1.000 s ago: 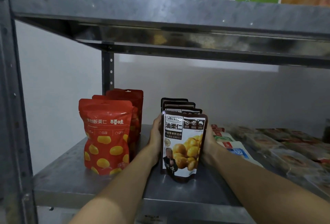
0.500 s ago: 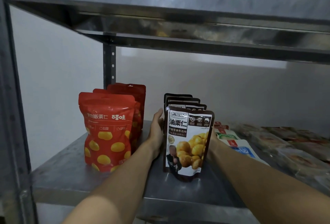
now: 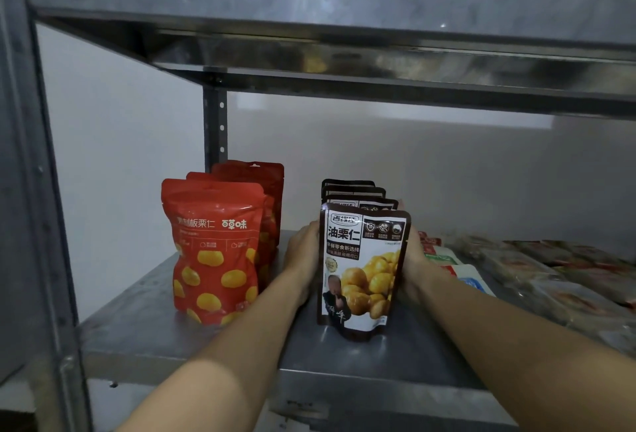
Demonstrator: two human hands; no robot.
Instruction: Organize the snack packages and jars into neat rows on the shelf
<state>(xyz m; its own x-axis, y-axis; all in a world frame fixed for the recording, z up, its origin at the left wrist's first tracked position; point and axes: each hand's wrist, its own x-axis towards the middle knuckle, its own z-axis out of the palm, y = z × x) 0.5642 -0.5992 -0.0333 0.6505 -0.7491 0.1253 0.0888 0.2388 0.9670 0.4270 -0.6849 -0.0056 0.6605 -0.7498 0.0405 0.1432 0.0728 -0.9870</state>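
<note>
Shelf (image 3: 144, 328): bare metal, dim. Flat packs (image 3: 550, 270) lie loose along right side. Red pouches (image 3: 215, 252) stand in file near left edge. Brown pouches (image 3: 361, 270) stand in file mid-shelf, front one near front edge. Left hand (image 3: 303, 256) pressed flat on file's left side, fingers straight. Right hand (image 3: 411, 256) on right side, fingers hidden behind front pouch, so grip unclear. Risk: uneven squeeze topples file domino-style, or front pouch slips off front edge.
</note>
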